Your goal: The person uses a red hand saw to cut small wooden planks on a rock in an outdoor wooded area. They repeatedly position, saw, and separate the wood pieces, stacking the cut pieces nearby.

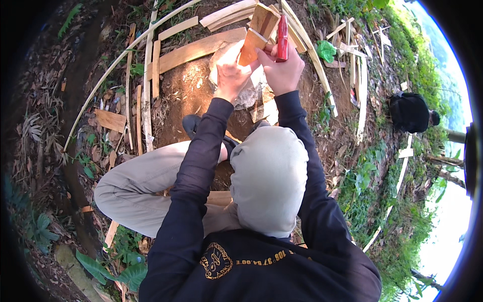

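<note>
The piece of wood in hand (pixel 258 34) is up at the top of the frame, a little right of centre, tilted, its upper part crossed by a darker brown band and a pale edge lying across its middle. The person's left hand (pixel 232 73) has its grip closed around the lower end. Just beside it, the right hand (pixel 283 73) has its grip clamped on a red-handled tool (pixel 283 40), which points toward the top edge; from here I can't tell whether the tool touches the wood.

Below the hands lies a pale rock (pixel 245 99) on the brown earth, with a broad plank (pixel 201 49) to its left and long pale wooden strips (pixel 147 100) running down the upper left. A crumpled green plastic bag (pixel 326 51) sits at the upper right, near more scattered sticks (pixel 353 49).

The writing is on the black top (pixel 322 272), at the bottom of the frame: a round yellow emblem (pixel 216 261), ringed with small lettering, and a line of yellow characters (pixel 274 255) to its right. Beige trousers (pixel 141 189) cover a folded leg at left, a dark shoe (pixel 191 125) beyond it. Far right, near green plants (pixel 427 60), there's a dark figure (pixel 408 111).
</note>
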{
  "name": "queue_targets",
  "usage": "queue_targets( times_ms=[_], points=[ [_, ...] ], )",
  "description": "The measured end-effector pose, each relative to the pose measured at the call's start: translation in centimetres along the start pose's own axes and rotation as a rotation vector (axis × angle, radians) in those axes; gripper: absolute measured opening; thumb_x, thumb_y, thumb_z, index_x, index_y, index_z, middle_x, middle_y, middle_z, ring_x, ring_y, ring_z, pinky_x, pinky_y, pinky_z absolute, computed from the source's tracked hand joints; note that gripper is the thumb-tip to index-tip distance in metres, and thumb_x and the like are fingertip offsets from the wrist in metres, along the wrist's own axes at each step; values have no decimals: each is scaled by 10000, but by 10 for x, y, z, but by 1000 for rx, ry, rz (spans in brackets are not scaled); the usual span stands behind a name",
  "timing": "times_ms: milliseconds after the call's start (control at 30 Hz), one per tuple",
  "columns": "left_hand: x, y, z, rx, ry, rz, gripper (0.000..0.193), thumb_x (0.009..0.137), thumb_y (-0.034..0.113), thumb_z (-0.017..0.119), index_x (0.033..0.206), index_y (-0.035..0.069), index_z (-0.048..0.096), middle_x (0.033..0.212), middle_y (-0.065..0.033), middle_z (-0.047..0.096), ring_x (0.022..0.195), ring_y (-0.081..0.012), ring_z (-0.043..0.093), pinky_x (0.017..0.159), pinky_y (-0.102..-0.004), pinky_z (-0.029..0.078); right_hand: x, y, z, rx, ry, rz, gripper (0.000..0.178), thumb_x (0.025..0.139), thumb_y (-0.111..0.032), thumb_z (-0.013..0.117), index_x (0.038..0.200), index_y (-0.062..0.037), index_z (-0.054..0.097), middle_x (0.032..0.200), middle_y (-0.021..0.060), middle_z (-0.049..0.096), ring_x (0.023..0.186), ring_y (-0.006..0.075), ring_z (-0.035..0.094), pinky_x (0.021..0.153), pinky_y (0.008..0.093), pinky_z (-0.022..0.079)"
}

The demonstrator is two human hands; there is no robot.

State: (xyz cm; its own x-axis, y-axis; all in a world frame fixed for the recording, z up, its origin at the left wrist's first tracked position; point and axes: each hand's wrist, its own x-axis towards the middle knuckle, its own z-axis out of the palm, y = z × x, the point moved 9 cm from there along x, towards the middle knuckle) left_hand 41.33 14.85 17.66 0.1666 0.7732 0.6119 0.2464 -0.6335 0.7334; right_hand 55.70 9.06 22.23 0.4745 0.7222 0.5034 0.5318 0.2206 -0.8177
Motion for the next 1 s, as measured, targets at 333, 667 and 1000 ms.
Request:
queue_targets(
  times_ms=[333,667,1000],
  points=[
    [1,-7,2,-139,3,-87,408,766,71,761,1158,-15,687,981,-138,754,908,-159,729,809,-285,562,2,5,-2,-4,12,60,307,719,-89,843,717,-53,538,783,99,733,757,129,726,675,280,560],
    [4,-5,4,-169,31,-67,416,748,182,831,1100,11,690,911,-155,721,804,-249,716,743,-334,554,-5,20,-3,303,-1,82,309,749,-68,836,790,-34,532,916,136,732,826,182,726,742,298,569],
    [53,-3,-39,-1021,148,-621,386,962,181,665,1229,-84,581,1174,-206,659,1111,-311,664,996,-391,558,-34,24,-76,474,114,206,331,835,33,751,789,-58,437,1046,219,724,965,203,715,808,286,581]
  ],
)
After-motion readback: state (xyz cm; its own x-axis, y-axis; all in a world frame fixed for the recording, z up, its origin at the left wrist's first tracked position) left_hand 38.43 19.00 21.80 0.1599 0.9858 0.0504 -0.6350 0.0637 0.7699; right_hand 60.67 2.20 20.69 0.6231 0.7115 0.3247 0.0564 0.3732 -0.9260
